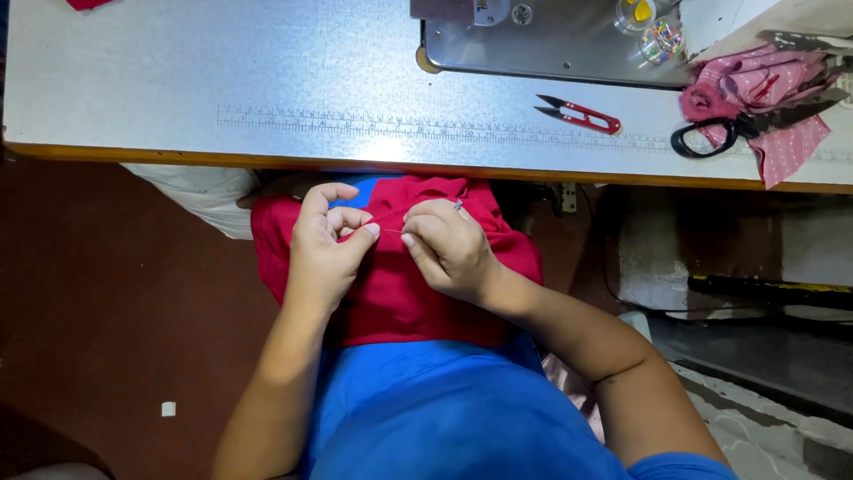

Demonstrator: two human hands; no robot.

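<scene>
The left hand (322, 249) and right hand (449, 249) both pinch the red cloth (391, 293) on the lap, at 6 o'clock from the table (178, 89), fingers curled tight, so a needle could maybe poke a fingertip if the cloth slips.

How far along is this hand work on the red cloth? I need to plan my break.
Both hands, left hand and right hand, pinch the red cloth in the lap. The thread snips and black scissors lie on the table. No finished seam shows, so progress can't be judged.
</scene>
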